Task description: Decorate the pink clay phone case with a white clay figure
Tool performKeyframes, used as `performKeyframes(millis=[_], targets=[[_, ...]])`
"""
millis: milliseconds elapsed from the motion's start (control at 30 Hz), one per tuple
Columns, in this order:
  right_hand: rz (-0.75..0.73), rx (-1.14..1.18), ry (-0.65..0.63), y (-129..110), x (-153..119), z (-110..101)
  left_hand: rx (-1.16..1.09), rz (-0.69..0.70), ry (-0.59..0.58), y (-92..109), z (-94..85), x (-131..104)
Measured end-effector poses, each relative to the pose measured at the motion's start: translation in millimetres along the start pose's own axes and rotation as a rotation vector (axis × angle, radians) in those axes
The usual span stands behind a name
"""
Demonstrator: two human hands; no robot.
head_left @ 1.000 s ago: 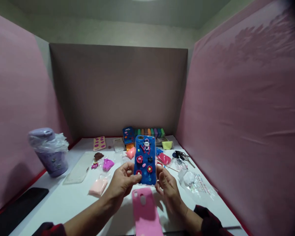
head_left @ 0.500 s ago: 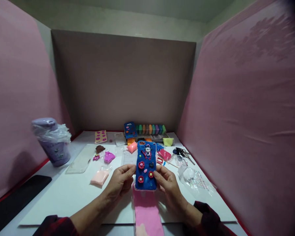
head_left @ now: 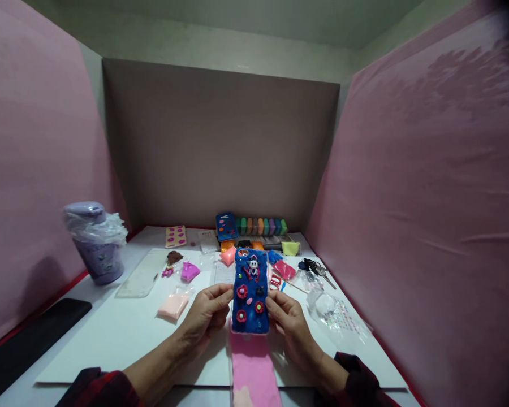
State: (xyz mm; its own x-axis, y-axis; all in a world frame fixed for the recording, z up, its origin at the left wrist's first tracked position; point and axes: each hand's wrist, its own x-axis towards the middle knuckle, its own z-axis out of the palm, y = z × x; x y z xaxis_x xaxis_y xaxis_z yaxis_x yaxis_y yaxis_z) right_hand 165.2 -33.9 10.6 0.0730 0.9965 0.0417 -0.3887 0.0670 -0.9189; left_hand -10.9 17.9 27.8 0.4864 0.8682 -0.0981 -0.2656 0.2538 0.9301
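I hold a blue phone case (head_left: 250, 291) decorated with clay flowers and a small white figure, upright above the table. My left hand (head_left: 206, 316) grips its left edge and my right hand (head_left: 290, 322) grips its right edge. A pink phone case (head_left: 254, 370) lies flat on the white sheet (head_left: 110, 339) just below the blue one, partly hidden by it.
Small bags of coloured clay (head_left: 173, 305) lie on the sheet. A row of clay blocks (head_left: 261, 226) and a second blue case (head_left: 226, 226) stand at the back. A purple wrapped cup (head_left: 95, 243) is at left, keys (head_left: 314, 267) and sticker sheets (head_left: 343, 316) at right, a black phone (head_left: 29, 339) at far left.
The blue case has come down lower, closer to the pink case, still held in both hands. The view has shifted slightly.
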Motion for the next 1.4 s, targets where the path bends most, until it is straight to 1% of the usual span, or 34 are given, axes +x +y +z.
performKeyframes(millis=[367, 567, 800, 1033, 1400], targets=[[0.029, 0.075, -0.004, 2.5, 2.3, -3.3, -0.005, -0.035, -0.005, -7.8, -4.3, -0.8], [0.06, 0.092, -0.008, 3.8, 3.7, -6.5, -0.02, -0.07, -0.014, -4.7, -1.0, -1.0], [0.042, 0.071, -0.012, 4.9, 3.0, -5.9, -0.071, -0.076, -0.029, -3.0, -4.2, -2.2], [0.08, 0.042, -0.029, 5.3, 1.8, -8.0, -0.114, -0.093, -0.039, 1.5, -4.6, -1.2], [0.106, 0.048, -0.028, 5.0, 2.6, -7.7, -0.119, -0.103, -0.05, 0.7, -4.6, -3.6]])
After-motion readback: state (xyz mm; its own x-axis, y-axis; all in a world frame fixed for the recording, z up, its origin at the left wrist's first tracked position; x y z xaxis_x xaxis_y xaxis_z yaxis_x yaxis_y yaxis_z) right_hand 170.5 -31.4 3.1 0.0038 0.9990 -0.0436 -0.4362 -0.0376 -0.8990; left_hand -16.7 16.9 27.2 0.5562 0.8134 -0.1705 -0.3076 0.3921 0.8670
